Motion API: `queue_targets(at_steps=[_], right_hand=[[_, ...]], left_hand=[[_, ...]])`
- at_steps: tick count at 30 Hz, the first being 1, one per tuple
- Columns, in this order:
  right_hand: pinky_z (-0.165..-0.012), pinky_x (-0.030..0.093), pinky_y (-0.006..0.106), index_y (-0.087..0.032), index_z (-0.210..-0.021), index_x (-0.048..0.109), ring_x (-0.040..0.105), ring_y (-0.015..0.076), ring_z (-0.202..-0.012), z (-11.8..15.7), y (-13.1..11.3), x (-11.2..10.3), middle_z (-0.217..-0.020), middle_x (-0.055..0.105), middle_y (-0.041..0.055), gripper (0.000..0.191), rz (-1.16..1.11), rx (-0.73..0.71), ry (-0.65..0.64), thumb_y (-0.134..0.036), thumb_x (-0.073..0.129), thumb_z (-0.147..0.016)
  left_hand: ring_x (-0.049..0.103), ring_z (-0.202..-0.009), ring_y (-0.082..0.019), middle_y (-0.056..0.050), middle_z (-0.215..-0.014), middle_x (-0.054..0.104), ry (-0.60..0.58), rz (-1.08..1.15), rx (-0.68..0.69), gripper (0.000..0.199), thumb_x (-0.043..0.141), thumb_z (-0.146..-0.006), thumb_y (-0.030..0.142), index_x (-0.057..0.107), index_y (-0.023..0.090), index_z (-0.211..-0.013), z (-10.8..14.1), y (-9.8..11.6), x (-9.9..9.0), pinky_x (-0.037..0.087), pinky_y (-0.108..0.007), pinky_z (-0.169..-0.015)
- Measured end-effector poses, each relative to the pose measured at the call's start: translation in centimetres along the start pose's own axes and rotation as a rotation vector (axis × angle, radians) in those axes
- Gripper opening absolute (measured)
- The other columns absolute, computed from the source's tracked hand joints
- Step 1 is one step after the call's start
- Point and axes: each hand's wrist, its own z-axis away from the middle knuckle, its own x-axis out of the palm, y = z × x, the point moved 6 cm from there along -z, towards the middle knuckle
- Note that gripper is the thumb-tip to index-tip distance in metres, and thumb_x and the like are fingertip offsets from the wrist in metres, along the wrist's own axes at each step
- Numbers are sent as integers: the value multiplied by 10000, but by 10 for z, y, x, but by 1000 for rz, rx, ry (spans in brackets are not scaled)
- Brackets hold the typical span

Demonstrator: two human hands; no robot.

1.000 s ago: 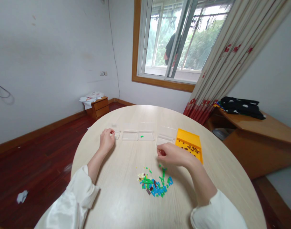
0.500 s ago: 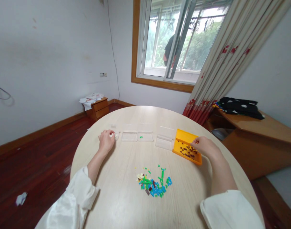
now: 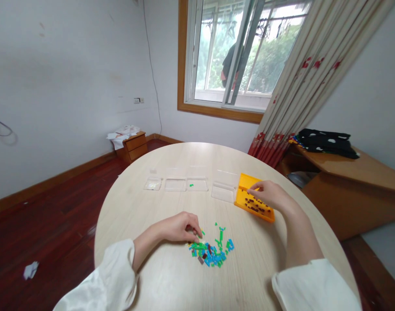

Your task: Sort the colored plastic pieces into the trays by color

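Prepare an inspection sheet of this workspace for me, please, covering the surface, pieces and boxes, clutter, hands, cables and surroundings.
Surface: pale round table, wood-grain top.
Job's things: loose mixed pile of small pieces, mostly green and blue; four clear boxes, one with a bit of green; open yellow box with brown pieces.
Clutter: white scrap on the floor.
Left hand: at the pile's far-left edge; grip unclear.
Right hand: above the yellow box; grip unclear.
Cables: thin cable down the wall; dark loop at far left.
Surroundings: window, curtain, papers on a small cabinet.
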Motion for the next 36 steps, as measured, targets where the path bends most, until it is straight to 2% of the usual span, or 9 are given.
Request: queue_targets(at_steps=[4, 9, 15, 21, 26, 30, 36], right_hand=[[-596, 418, 241, -161, -920, 719, 655, 209, -803, 3, -5, -1, -927, 716, 102, 290, 24, -30, -1, -360, 545, -800], [-653, 430, 243, -155, -925, 713, 648, 216, -861, 9, -20, 1, -973, 709, 98, 276, 61, -110, -54, -327, 529, -812], [-682, 442, 246, -140, -1020, 679, 639, 213, -867, 19, -43, 10, -985, 698, 106, 317, 11, -208, -157, -334, 537, -813], [-724, 437, 268, -137, -1032, 671, 633, 219, -883, 28, -54, 12, -995, 694, 112, 314, 28, -249, -204, -318, 549, -806], [-693, 434, 257, -140, -1049, 661, 641, 202, -838, 33, -61, 14, -975, 698, 104, 315, 30, -257, -232, -316, 554, -810], [-655, 432, 248, -130, -1037, 672, 640, 189, -785, 41, -86, 26, -933, 707, 102, 304, 46, -354, -308, -289, 563, -802], [-577, 389, 222, -177, -888, 716, 629, 168, -724, 59, -132, 59, -833, 719, 63, 205, 92, -557, -387, -189, 575, -740]], left_hand=[[504, -663, -98, -20, -734, 558, 0, -25, -6, 144, 656, -740, 169, 734, 159, -861, 0, -1, 0, 402, -197, -618], [502, -640, -90, -23, -752, 566, -28, -64, -36, 161, 632, -721, 107, 736, 151, -837, 2, -2, -1, 397, -187, -590], [545, -700, -106, -32, -764, 597, -15, -14, -48, 138, 613, -745, 134, 732, 149, -813, 2, -3, -3, 424, -200, -658], [494, -643, -89, -25, -773, 593, -23, -58, -68, 174, 612, -715, 117, 730, 152, -838, 4, -3, -6, 374, -187, -570], [523, -656, -100, -30, -762, 608, 10, -59, -88, 155, 586, -718, 100, 714, 132, -800, 2, -7, -5, 395, -191, -595], [516, -632, -102, -26, -731, 625, 122, -77, -131, 150, 565, -733, 111, 694, 127, -809, 1, -12, -8, 391, -193, -586], [477, -601, -96, -4, -682, 601, 212, -88, -161, 158, 558, -764, 169, 682, 135, -855, 3, -12, -18, 369, -196, -570]])
